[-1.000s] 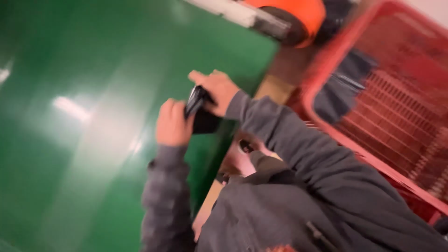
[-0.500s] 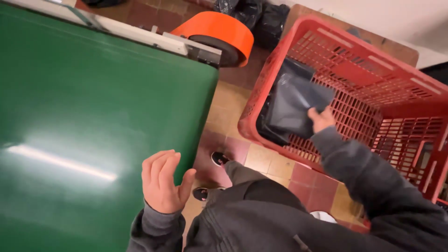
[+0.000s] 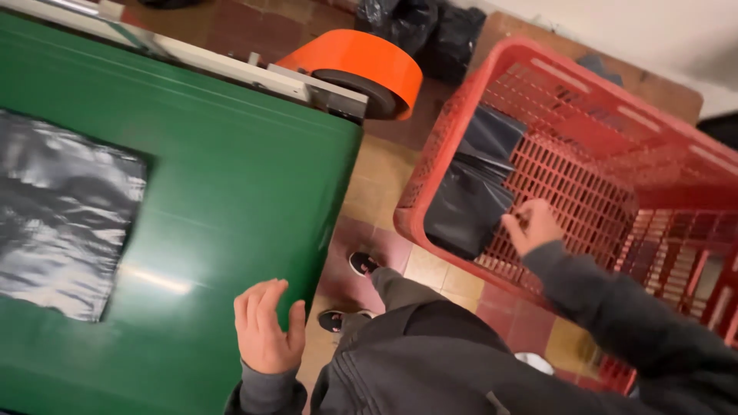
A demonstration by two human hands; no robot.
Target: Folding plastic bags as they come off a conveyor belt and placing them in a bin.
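Since 0.5 s ago, right hand (image 3: 530, 224) has let go of the dark grey plastic mailer bag (image 3: 470, 192) it was gripping inside the red plastic lattice basket (image 3: 607, 123); hand now sits just beside the bag's right edge, fingers curled loosely, pinching nothing visible, can't tell if fingertips touch the bag. Bag leans against the basket's left wall, upper part folded over, bottom near the basket floor. Left hand (image 3: 267, 329) has stayed approx. in the same spot over the near edge of the wide green conveyor belt (image 3: 231, 184), fingers spread and slightly bent, holding nothing, palm facing the belt; contact w/ belt surface unclear. View has swung left since then, so a shiny black crinkled plastic bag (image 3: 65, 219) now shows lying flat on the belt at far left, well apart from the left hand. Orange roller guard w/ black drum (image 3: 361, 73) sits at the belt's end, next to a grey metal frame rail (image 3: 231, 65). Basket stands to the right of the belt, w/ a gap of red and tan floor tiles (image 3: 384, 177) between. Person's black shoes (image 3: 361, 263) are on the tiles in that gap. Both arms in dark grey sleeves (image 3: 615, 315). Black bin bags (image 3: 430, 27) lie on the floor behind the roller.
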